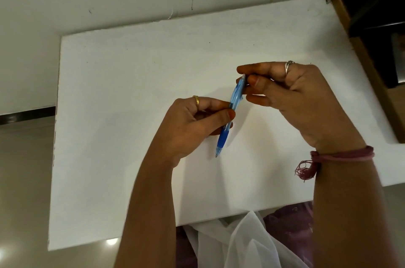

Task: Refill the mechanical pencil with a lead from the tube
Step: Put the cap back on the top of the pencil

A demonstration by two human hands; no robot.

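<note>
A translucent blue mechanical pencil (232,108) with a darker blue grip is held tilted above the white table (122,114), tip pointing down toward me. My left hand (192,127) pinches its barrel around the middle. My right hand (291,96) has thumb and fingertips closed at the pencil's upper end, where the cap sits. Whether a lead or the cap is between those fingertips is too small to tell. No lead tube is visible.
A white wall rises behind the table. A dark wooden-edged unit (372,53) stands at the table's right end. Sheer white fabric (241,239) and purple clothing lie at the near edge. Tiled floor lies to the left.
</note>
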